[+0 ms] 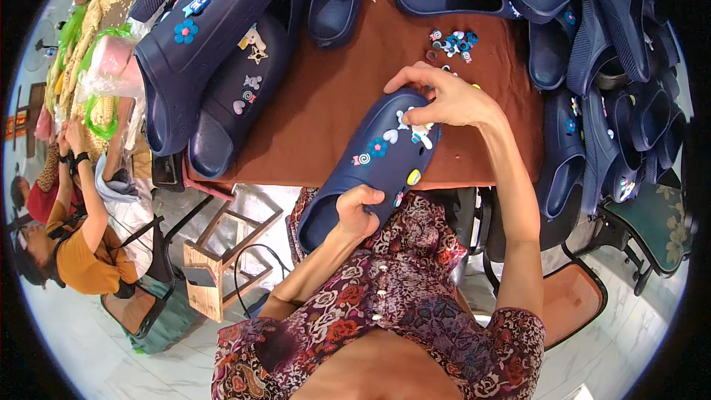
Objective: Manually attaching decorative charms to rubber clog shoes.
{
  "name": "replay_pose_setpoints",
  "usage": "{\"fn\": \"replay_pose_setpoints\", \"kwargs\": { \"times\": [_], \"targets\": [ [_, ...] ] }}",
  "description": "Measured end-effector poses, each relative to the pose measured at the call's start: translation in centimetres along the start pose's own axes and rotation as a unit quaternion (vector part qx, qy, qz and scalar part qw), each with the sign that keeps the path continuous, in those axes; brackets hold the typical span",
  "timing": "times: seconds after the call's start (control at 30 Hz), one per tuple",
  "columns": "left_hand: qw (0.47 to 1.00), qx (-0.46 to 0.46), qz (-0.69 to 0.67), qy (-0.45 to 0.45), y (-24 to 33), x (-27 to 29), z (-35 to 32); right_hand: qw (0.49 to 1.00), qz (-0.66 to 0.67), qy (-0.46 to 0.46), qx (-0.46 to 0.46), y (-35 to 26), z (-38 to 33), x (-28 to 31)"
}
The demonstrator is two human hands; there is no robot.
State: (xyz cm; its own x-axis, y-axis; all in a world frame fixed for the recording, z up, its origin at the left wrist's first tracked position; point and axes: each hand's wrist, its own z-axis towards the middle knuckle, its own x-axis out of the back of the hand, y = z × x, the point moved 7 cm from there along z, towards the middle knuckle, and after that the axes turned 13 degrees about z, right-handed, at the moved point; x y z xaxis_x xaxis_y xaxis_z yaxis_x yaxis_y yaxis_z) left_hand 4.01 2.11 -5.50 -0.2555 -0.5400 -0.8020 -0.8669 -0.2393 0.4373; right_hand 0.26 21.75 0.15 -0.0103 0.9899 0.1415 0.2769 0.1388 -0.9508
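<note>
A navy blue clog (342,191) is tilted across the table's near edge, its toe pointing up and to the right. My left hand (361,211) is wrapped round its side near the heel opening, thumb on top. Over the toe, my right hand (450,98) holds the front edge, the thumb pressing at a white figure charm (421,133). A blue flower charm (378,147), a white heart and a pink swirl charm sit along the upper. A yellow charm (413,176) is on the near side. What lies under my right fingers is hidden.
Beyond my right hand, a small heap of loose charms (463,46) lies on the brown cloth (304,137). Navy clogs (266,59) crowd the left and far edges, and more are piled at right (566,152). A wooden stool (211,281) and a person (92,255) are at left.
</note>
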Motion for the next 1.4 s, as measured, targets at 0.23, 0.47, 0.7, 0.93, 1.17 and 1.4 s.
{"fn": "replay_pose_setpoints", "kwargs": {
  "times": [0.23, 0.47, 0.7, 0.93, 1.17, 1.4],
  "targets": [
    [0.999, 0.005, 0.04, 0.013, 0.1, -0.2, -0.2, 0.999, -0.038, -0.009, 0.005, -0.3, -0.2, -0.2],
    [0.999, -0.005, -0.003, 0.042, 2.4, 0.0, 0.2, 0.994, -0.025, 0.061, 0.091, 0.6, -0.5, -1.6],
    [0.993, 0.018, 0.044, 0.106, 3.5, 0.4, 0.1, 0.964, -0.024, 0.226, 0.138, 0.3, -2.1, -2.6],
    [0.99, 0.028, 0.064, 0.12, 3.6, 0.0, -0.5, 0.907, 0.045, 0.397, 0.134, 3.9, -7.2, 1.9],
    [0.991, 0.0, 0.112, 0.076, 3.8, -0.5, -2.0, 0.906, -0.103, 0.41, 0.034, 6.7, -10.6, 3.8],
    [0.946, 0.028, 0.308, 0.099, 3.2, -0.1, -2.6, 0.875, -0.267, 0.397, 0.071, 5.3, -10.0, 2.9]
  ]
}}
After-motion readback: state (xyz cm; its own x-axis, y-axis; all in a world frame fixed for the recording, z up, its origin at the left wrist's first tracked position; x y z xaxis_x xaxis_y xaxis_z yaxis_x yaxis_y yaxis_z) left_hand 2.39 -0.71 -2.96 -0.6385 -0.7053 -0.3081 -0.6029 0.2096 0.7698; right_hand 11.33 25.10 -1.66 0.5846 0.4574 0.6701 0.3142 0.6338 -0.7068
